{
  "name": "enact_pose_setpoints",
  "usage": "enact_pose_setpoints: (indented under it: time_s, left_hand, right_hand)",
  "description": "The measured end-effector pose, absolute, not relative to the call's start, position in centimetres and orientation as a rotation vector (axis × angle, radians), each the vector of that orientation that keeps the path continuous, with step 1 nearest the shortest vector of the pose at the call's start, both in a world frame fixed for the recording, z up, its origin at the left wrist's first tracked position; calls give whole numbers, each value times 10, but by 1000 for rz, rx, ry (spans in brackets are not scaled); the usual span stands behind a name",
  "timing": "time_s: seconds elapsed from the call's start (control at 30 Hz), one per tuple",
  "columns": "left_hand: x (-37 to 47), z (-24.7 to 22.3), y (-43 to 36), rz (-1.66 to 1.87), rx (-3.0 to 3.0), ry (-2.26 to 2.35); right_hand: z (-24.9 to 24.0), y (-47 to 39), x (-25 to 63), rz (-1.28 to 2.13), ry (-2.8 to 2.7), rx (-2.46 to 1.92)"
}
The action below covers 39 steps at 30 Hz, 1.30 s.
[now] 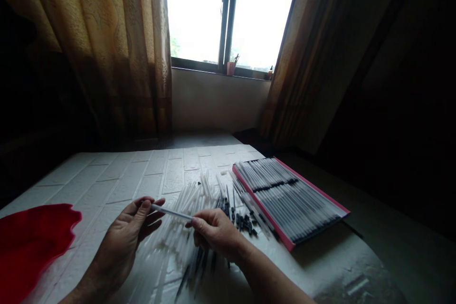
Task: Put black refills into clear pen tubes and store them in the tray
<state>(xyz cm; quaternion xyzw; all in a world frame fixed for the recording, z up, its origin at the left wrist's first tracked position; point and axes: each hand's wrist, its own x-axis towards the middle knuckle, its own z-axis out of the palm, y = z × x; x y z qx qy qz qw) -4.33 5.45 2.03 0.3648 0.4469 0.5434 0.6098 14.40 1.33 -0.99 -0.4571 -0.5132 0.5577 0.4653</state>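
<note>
Between my two hands a slim, pale pen (173, 213) is held nearly level above the table. My left hand (133, 225) pinches its left end between thumb and forefinger, the other fingers loosely spread. The right end sits in the pinch of my right hand (213, 230). Beneath and behind them lies a loose pile of clear pen barrels (192, 197). Dark refills (223, 204) lie among the barrels beside my right hand. Small black caps (245, 223) are heaped just right of that hand.
A red-edged box (288, 199) holding rows of pens stands to the right. At the left edge is a red, wavy-rimmed container (39, 232). The white, brick-patterned table (135, 171) reaches toward a window with curtains (117, 33). A small pink pot (231, 68) stands on the sill.
</note>
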Motion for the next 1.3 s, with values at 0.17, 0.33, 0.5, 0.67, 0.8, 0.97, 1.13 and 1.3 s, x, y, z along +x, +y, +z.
enact_pose_setpoints:
  time_s: [0.17,0.33,0.5,0.67,0.8,0.97,1.13,1.3]
  left_hand:
    - [-38,17,55,1260,791,1025]
    - [-36,19,54,1248,795,1009]
    - [-36,19,50,1243,833,978]
    - [-31,10,46,1105,849,1050]
    - [-25,6,39,1015,933,1090]
    - [-25,6,35,913,945,1074]
    - [-27,9,34,804,843,1022]
    - [-29,18,33,692,816,1016]
  right_hand:
    - [-13,14,143,1359,-1227,-1096]
    - [-5,15,146,1374,-1136,-1087]
    - [5,12,148,1380,-913,-954]
    - [7,8,148,1404,-685,-890]
    - [5,8,147,1363,-670,-862]
    - [4,11,145,1259,-737,-938]
    - [2,20,148,1306,-665,-1055]
    - [1,22,155,1348,-543,-1118]
